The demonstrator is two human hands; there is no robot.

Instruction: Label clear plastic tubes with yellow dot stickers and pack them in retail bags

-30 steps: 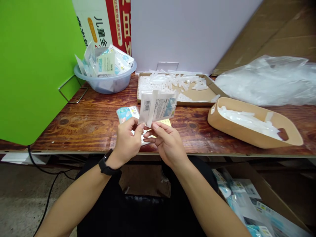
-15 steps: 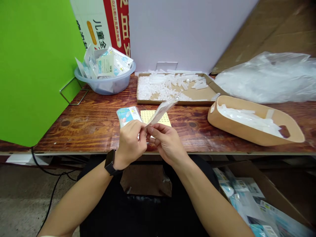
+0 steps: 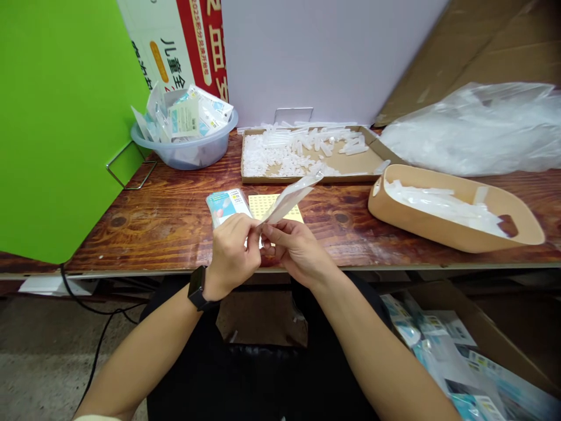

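A clear plastic bag (image 3: 291,196) with something white inside slants up and to the right between my hands. My left hand (image 3: 234,248), with a black watch on the wrist, is closed on its lower end. The fingertips of my right hand (image 3: 298,248) pinch the same end, thumb on top. Under and behind the hands lie a stack of blue and white printed cards (image 3: 228,204) and a yellow sheet of small round stickers (image 3: 263,204), both partly covered. What exactly the bag contains I cannot make out.
A cardboard tray (image 3: 307,180) of small white plastic pieces and tubes stands at the back. To its left is a blue basin (image 3: 188,153) of packed bags; to its right, a tan basket (image 3: 438,231) of white pieces. Below right, a carton (image 3: 504,327) holds printed packages.
My head view has shifted slightly. The bag looks a little more spread out, its white contents showing more; both hands keep their hold on it in almost the same place.
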